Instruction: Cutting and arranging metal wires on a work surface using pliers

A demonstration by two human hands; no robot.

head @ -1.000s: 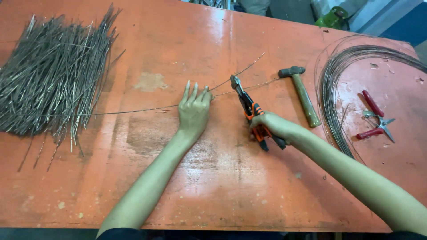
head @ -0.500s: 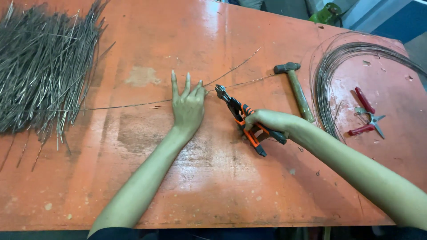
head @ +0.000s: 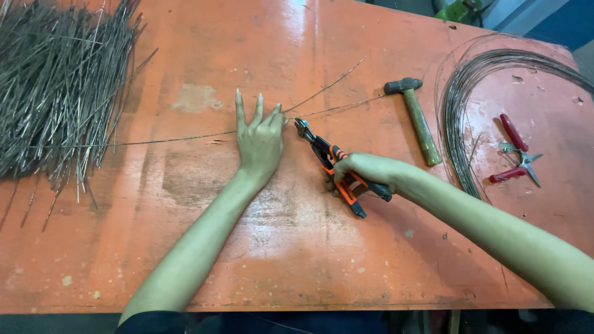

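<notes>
The left hand (head: 260,139) has slid leftward, pinning the wire (head: 179,137) flat on the counter (head: 309,260). The right hand (head: 365,170) grips the cutters (head: 331,164); their nose has closed in, seemingly touching the wire just right of the left grip.

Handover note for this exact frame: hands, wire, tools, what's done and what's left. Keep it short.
Left hand: flat on the table, pinning the long wire.
Right hand: gripping the orange-handled cutters, their nose at the wire beside the left thumb.
Done: pile of cut wire lengths at far left.
Left: wire coil at right is uncut.
Unused: hammer, red snips.
</notes>
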